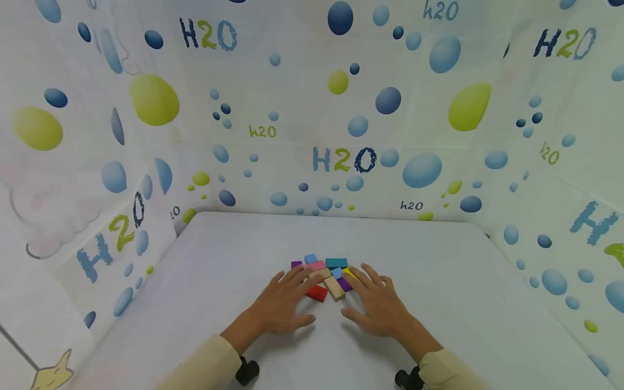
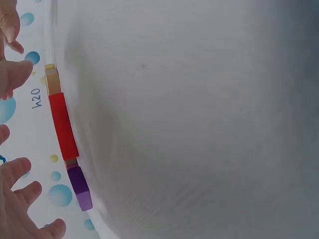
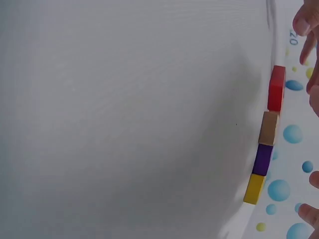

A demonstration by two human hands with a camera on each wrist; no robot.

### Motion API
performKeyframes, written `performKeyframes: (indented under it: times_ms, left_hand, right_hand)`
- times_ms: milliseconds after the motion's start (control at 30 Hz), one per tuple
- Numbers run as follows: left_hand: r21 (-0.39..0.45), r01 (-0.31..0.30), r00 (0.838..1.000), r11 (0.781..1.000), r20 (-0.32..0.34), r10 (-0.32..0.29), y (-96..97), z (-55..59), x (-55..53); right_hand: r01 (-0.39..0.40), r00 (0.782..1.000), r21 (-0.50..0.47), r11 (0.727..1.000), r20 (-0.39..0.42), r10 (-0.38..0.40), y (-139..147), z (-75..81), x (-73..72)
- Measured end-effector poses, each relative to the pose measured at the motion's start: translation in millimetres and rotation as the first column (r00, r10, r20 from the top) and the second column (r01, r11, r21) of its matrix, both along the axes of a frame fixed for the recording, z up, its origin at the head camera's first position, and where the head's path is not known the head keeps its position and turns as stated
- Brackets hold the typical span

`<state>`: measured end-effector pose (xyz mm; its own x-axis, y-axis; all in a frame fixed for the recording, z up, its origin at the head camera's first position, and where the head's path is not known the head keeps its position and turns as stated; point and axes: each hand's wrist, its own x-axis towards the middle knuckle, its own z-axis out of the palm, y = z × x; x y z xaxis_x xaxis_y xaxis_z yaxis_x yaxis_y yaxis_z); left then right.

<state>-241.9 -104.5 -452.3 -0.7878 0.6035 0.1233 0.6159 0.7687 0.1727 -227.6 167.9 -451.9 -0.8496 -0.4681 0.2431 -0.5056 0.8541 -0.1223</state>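
Observation:
A small cluster of coloured wooden blocks lies flat on the white table in the head view. It includes a red block [image 1: 318, 293], a plain wood block [image 1: 335, 288], a pink block [image 1: 316, 265], a teal block [image 1: 337, 263], a yellow block [image 3: 254, 189], and blue and purple ones. My left hand [image 1: 283, 303] is at the cluster's left side with fingers spread, covering part of it. On the other side, my right hand [image 1: 377, 309] extends its fingers near the yellow and purple blocks. Neither hand grips a block; whether fingertips touch any is unclear.
The white table [image 1: 244, 238] stretches around the blocks on all sides. Behind and beside it hangs a white sheet [image 1: 292, 81] printed with blue and green drops and H2O lettering. A black wrist device [image 1: 247, 371] sits under the left sleeve, another [image 1: 408, 378] under the right.

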Motion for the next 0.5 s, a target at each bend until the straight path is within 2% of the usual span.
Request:
performKeyframes:
  times_ms: [133,233,367,500]
  left_hand:
    - [0.028,-0.056,0.997,0.998,0.046,0.055,-0.5,-3.4,-2.1]
    - [0.064,-0.09,0.994,0.994,0.071,0.085,0.7,-5.8,-3.6]
    - [0.104,-0.117,0.992,0.988,0.068,0.11,3.7,-9.1,-6.9]
    - [0.141,-0.144,0.988,0.98,0.082,0.133,6.3,-10.6,-11.0]
  right_hand:
    - [0.007,1.0,0.016,1.0,0.024,-0.008,-7,-4.0,-5.6]
    - [0.004,1.0,0.041,0.999,0.01,-0.005,-11,-6.4,-9.4]
    - [0.001,1.0,0.058,0.998,-0.003,-0.001,-16,-7.6,-13.1]
    - [0.008,1.0,0.062,0.998,0.027,-0.01,-20,-6.8,-15.1]
